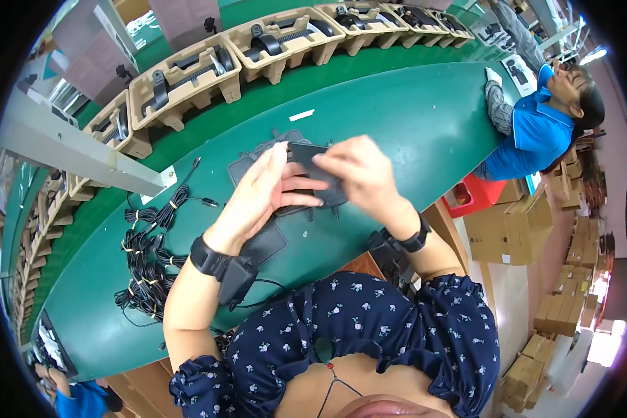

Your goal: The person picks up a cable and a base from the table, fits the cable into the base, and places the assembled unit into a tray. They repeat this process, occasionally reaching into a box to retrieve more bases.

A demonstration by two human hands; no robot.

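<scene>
Right hand pinches a dark flat piece; left hand, fingers spread, beside it. Best support both edges, avoiding bending.

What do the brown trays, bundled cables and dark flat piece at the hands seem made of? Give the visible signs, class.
Brown trays: probably moulded paper pulp; matte, rounded cavities.
Bundled cables: likely plastic-sheathed; black, slightly glossy, flexible loops.
Dark flat piece: perhaps plastic; smooth, dull surface, but blur leaves it open.

The green surface is bearing tied black cables, dark flat pieces to their right, and a white strip beyond.
</scene>
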